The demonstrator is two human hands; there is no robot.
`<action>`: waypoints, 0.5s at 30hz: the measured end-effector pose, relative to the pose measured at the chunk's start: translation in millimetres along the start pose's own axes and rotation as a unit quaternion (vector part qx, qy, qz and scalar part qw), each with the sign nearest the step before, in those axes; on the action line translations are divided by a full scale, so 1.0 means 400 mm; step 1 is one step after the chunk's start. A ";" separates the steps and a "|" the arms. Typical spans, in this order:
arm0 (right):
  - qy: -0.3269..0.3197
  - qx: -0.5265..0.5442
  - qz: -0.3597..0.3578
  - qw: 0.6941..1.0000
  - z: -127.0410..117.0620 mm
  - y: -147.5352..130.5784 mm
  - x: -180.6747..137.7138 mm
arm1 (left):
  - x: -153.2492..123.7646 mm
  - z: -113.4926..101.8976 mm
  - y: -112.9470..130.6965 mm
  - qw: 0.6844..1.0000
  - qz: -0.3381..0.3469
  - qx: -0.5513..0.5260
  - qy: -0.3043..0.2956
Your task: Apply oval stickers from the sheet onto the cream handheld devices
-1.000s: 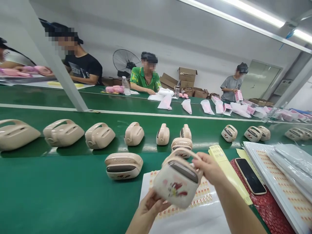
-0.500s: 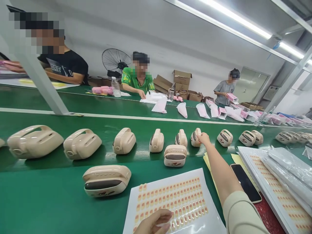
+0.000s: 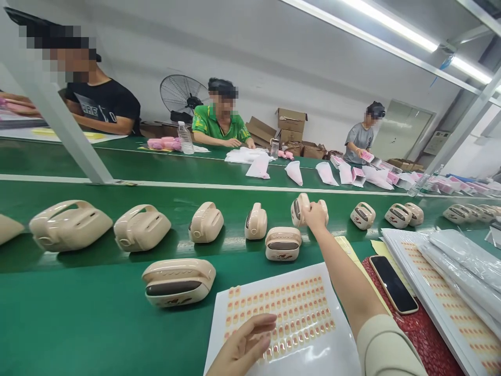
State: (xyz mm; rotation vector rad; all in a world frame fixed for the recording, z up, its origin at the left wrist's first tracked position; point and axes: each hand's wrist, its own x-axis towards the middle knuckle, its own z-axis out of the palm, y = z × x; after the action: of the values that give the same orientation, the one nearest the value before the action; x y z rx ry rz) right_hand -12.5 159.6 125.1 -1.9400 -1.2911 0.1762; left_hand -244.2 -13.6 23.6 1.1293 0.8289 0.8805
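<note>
My right hand (image 3: 316,215) reaches across the green belt, fingers closed on the handle of a beige plastic handled device (image 3: 299,210) with a dark window. Partly hidden behind that hand is a second beige unit (image 3: 324,208). My left hand (image 3: 247,342) hovers over a white sheet of small orange-and-yellow stickers (image 3: 299,297), thumb and fingers apart with nothing visible between them. Two similar units face me on the near side: one beyond the sheet (image 3: 283,244), another to its left (image 3: 180,283). Both show a dark window and a red-brown mark below it.
More beige units (image 3: 144,230) stand along the belt. A phone (image 3: 393,284), red bubble wrap (image 3: 422,334) and stacked sticker sheets (image 3: 415,256) lie at right. A slanted metal post (image 3: 74,120) rises at left. Co-workers sit or stand beyond, near pink items in white bags (image 3: 293,172).
My right hand has shifted left and now grips the device, which looks raised and turned. My left hand has risen slightly, with its fingers more spread. The view has shifted a little.
</note>
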 end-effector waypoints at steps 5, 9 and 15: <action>0.090 0.165 -0.009 0.982 -0.108 0.002 -0.100 | 0.008 -0.012 0.016 0.992 -0.013 -0.122 -0.015; -0.078 0.459 0.103 0.879 -0.111 -0.018 -0.241 | 0.012 -0.021 0.001 0.967 -0.026 -0.249 -0.058; -0.465 0.384 0.164 0.780 -0.054 -0.014 -0.442 | -0.028 -0.070 -0.018 0.953 -0.048 -0.297 -0.013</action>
State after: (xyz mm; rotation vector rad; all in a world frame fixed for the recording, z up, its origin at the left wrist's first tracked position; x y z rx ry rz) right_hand -89.4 2.4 92.2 -1.2874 -1.1050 1.7327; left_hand -272.7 -14.0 11.8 0.5648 0.5335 0.9459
